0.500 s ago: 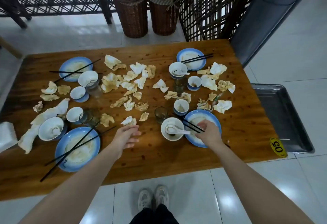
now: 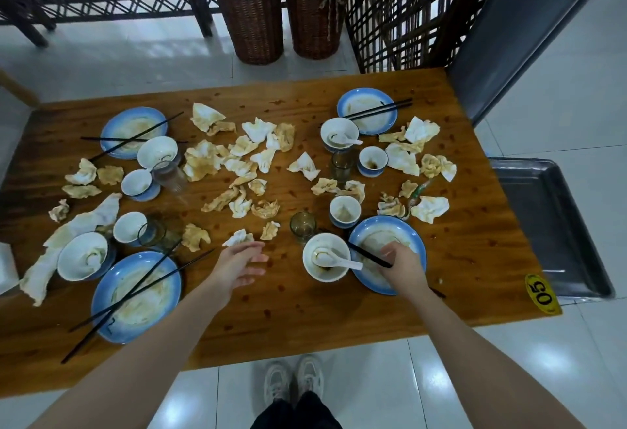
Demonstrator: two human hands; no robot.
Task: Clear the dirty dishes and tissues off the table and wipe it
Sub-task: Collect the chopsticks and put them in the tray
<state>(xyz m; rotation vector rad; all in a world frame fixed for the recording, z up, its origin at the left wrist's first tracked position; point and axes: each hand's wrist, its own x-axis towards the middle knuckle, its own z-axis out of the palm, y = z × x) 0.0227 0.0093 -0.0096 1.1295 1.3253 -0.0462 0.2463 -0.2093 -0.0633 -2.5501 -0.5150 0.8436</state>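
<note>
the right grip [image 2: 403, 265] is curled round a pair of black chopsticks [image 2: 368, 255] over the blue-rimmed plate [image 2: 419, 243] at the near right of the wooden counter [image 2: 339, 320]. the left grip [image 2: 239, 267] hangs over the counter with fingers loosely spread, holding nothing, just beside a crumpled tissue [image 2: 237, 238]. a white bowl [image 2: 334, 242] holding a spoon [image 2: 342, 260] sits between them.

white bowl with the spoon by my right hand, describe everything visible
The white bowl looks ceramic, upright on the wooden table, dirty with brown residue inside. A white spoon lies in it, handle over the right rim. It sits beside a blue-rimmed plate. The right hand, holding black chopsticks, does not touch it.
</note>
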